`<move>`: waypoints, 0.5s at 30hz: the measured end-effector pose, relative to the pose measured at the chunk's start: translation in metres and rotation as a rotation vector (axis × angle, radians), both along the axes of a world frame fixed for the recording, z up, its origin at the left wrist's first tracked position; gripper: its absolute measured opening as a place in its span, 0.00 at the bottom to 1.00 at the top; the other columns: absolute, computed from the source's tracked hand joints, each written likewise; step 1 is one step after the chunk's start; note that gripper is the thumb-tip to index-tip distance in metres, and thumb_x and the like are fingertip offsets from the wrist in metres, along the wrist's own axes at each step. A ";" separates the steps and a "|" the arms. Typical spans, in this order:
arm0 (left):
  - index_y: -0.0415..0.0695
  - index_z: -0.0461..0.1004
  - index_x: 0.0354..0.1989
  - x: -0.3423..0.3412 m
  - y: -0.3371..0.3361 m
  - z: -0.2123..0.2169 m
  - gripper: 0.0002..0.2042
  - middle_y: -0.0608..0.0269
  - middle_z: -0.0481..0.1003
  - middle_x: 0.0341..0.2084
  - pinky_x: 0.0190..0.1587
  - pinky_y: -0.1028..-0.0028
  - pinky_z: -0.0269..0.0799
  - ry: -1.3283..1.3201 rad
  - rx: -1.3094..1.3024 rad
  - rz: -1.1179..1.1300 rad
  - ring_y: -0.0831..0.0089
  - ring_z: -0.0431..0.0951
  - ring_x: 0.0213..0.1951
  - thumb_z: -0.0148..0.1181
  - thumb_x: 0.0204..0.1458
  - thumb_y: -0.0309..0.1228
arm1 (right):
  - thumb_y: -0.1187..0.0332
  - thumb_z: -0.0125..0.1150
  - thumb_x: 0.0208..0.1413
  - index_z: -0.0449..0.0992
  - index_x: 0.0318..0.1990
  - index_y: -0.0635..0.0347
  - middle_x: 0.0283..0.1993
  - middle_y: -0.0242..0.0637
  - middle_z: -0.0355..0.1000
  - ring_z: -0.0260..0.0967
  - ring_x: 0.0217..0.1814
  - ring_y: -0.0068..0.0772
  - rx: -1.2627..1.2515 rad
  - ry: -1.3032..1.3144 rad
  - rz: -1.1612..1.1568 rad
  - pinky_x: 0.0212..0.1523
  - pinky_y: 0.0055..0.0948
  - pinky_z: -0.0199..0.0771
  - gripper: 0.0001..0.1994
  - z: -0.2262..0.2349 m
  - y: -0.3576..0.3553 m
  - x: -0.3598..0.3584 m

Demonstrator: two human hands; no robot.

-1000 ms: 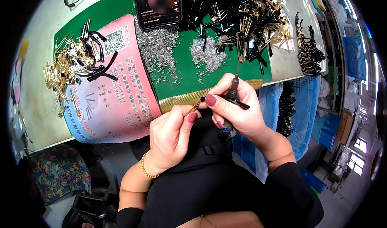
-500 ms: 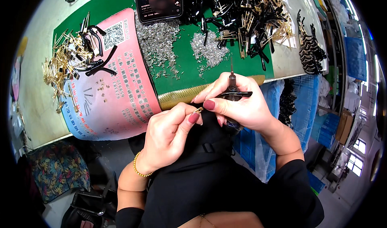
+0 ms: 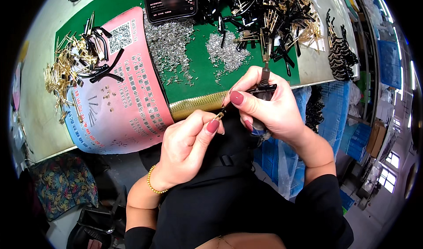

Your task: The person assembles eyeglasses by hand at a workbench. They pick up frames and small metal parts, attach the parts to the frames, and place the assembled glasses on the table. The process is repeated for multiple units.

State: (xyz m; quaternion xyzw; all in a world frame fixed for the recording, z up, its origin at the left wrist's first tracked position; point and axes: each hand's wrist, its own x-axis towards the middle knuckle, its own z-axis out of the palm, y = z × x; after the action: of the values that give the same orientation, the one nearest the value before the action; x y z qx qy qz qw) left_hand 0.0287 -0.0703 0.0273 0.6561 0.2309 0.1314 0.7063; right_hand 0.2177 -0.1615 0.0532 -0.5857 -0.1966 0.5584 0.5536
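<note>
Over the front edge of the table, my left hand [image 3: 187,145] pinches a small gold metal piece [image 3: 219,116] between thumb and forefinger. Close beside it, my right hand [image 3: 273,105] holds a black glasses temple [image 3: 262,89] under its thumb. A screwdriver [image 3: 265,76] with a dark collar also sits in the right hand, its shaft pointing away from me. The fingers of that hand hide part of the temple. A thin dark end reaches from the right fingertips to the gold piece; I cannot tell whether they are joined.
Silver screw-like bits [image 3: 169,50] and a smaller heap [image 3: 227,53] lie on the green mat [image 3: 200,79]. Black and gold temples [image 3: 277,24] pile behind. More gold parts [image 3: 66,68] rest left, by a pink-blue printed sheet [image 3: 150,94]. A phone [image 3: 171,2] stands at the back.
My right hand has moved slightly right and away from the left one, carrying the temple and screwdriver. The gap between my fingertips is wider. My left hand has barely moved.
</note>
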 end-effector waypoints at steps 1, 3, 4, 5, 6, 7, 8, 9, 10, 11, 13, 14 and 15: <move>0.38 0.75 0.37 0.001 -0.002 0.002 0.10 0.65 0.76 0.25 0.31 0.78 0.68 0.005 -0.011 0.030 0.80 0.72 0.25 0.52 0.68 0.30 | 0.67 0.69 0.61 0.76 0.40 0.62 0.30 0.31 0.77 0.66 0.19 0.13 0.009 0.013 -0.030 0.19 0.16 0.65 0.09 -0.001 0.001 -0.004; 0.38 0.76 0.36 0.003 -0.005 0.005 0.09 0.65 0.76 0.24 0.30 0.79 0.68 0.012 -0.033 0.087 0.81 0.72 0.24 0.53 0.67 0.29 | 0.68 0.68 0.61 0.75 0.39 0.62 0.31 0.32 0.77 0.66 0.19 0.13 0.024 0.038 -0.076 0.19 0.16 0.65 0.09 -0.003 0.001 -0.009; 0.39 0.76 0.35 0.004 -0.005 0.003 0.09 0.66 0.76 0.23 0.28 0.80 0.66 -0.004 -0.064 0.111 0.83 0.70 0.23 0.53 0.67 0.29 | 0.68 0.68 0.61 0.74 0.39 0.62 0.31 0.32 0.77 0.66 0.19 0.13 0.031 0.048 -0.091 0.20 0.16 0.65 0.09 -0.004 0.001 -0.011; 0.39 0.76 0.35 0.005 -0.004 0.004 0.09 0.66 0.76 0.22 0.28 0.80 0.66 0.007 -0.061 0.105 0.83 0.70 0.23 0.54 0.67 0.29 | 0.69 0.68 0.61 0.74 0.39 0.61 0.31 0.32 0.77 0.66 0.19 0.14 0.037 0.059 -0.107 0.20 0.16 0.65 0.08 -0.006 0.000 -0.013; 0.39 0.76 0.34 0.005 -0.003 0.006 0.09 0.66 0.75 0.22 0.27 0.80 0.66 0.019 -0.057 0.101 0.84 0.70 0.22 0.54 0.67 0.29 | 0.69 0.67 0.62 0.73 0.39 0.61 0.32 0.33 0.77 0.67 0.19 0.14 0.047 0.083 -0.096 0.20 0.16 0.66 0.08 -0.007 -0.002 -0.013; 0.39 0.76 0.34 0.005 -0.002 0.008 0.09 0.67 0.75 0.21 0.27 0.80 0.65 0.030 -0.054 0.097 0.84 0.69 0.22 0.54 0.67 0.29 | 0.69 0.67 0.61 0.73 0.39 0.61 0.32 0.32 0.77 0.67 0.19 0.14 0.050 0.057 -0.093 0.20 0.16 0.65 0.08 -0.007 -0.002 -0.013; 0.39 0.76 0.34 0.005 0.000 0.007 0.09 0.67 0.75 0.21 0.27 0.80 0.65 0.039 -0.057 0.086 0.84 0.69 0.22 0.54 0.67 0.29 | 0.70 0.67 0.61 0.73 0.38 0.61 0.32 0.32 0.76 0.66 0.19 0.13 0.053 0.029 -0.090 0.20 0.16 0.65 0.08 -0.005 -0.002 -0.013; 0.39 0.76 0.34 0.006 0.001 0.005 0.09 0.67 0.75 0.21 0.27 0.80 0.65 0.046 -0.062 0.073 0.84 0.69 0.21 0.54 0.67 0.29 | 0.70 0.68 0.61 0.73 0.38 0.61 0.32 0.31 0.76 0.66 0.19 0.13 0.054 0.000 -0.089 0.20 0.16 0.65 0.08 -0.004 -0.003 -0.013; 0.39 0.76 0.34 0.006 0.002 0.003 0.09 0.67 0.75 0.20 0.26 0.80 0.65 0.053 -0.066 0.060 0.85 0.68 0.21 0.54 0.67 0.29 | 0.70 0.68 0.61 0.73 0.38 0.61 0.31 0.31 0.75 0.66 0.19 0.13 0.049 -0.036 -0.069 0.20 0.16 0.65 0.08 -0.003 -0.002 -0.012; 0.39 0.76 0.34 0.005 0.002 0.001 0.09 0.67 0.74 0.20 0.26 0.80 0.65 0.056 -0.050 0.051 0.85 0.68 0.21 0.54 0.67 0.29 | 0.71 0.68 0.61 0.73 0.38 0.61 0.31 0.30 0.74 0.66 0.19 0.12 0.044 -0.072 -0.048 0.20 0.15 0.64 0.08 -0.002 -0.001 -0.010; 0.39 0.76 0.34 0.005 0.005 -0.001 0.09 0.67 0.74 0.19 0.25 0.79 0.64 0.071 -0.014 0.036 0.85 0.68 0.21 0.54 0.67 0.29 | 0.71 0.68 0.61 0.73 0.37 0.61 0.30 0.28 0.73 0.65 0.19 0.12 0.043 -0.114 -0.032 0.20 0.15 0.64 0.08 -0.002 0.002 -0.010; 0.39 0.76 0.34 0.005 0.006 0.000 0.10 0.68 0.73 0.18 0.24 0.79 0.62 0.068 -0.039 0.038 0.85 0.67 0.20 0.54 0.67 0.29 | 0.71 0.68 0.61 0.73 0.37 0.61 0.29 0.28 0.72 0.65 0.20 0.11 0.045 -0.123 -0.037 0.20 0.15 0.64 0.08 -0.002 0.002 -0.012; 0.39 0.76 0.34 0.004 0.005 -0.001 0.09 0.68 0.73 0.18 0.24 0.79 0.61 0.043 -0.030 0.054 0.85 0.67 0.20 0.54 0.67 0.29 | 0.71 0.68 0.61 0.73 0.37 0.61 0.29 0.27 0.71 0.65 0.20 0.11 0.049 -0.135 -0.039 0.20 0.15 0.63 0.08 -0.002 0.001 -0.014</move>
State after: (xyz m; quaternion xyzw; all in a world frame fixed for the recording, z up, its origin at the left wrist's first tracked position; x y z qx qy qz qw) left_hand 0.0330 -0.0651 0.0262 0.6415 0.2656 0.1331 0.7073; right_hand 0.2038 -0.1600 0.0512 -0.6121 -0.2354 0.5018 0.5640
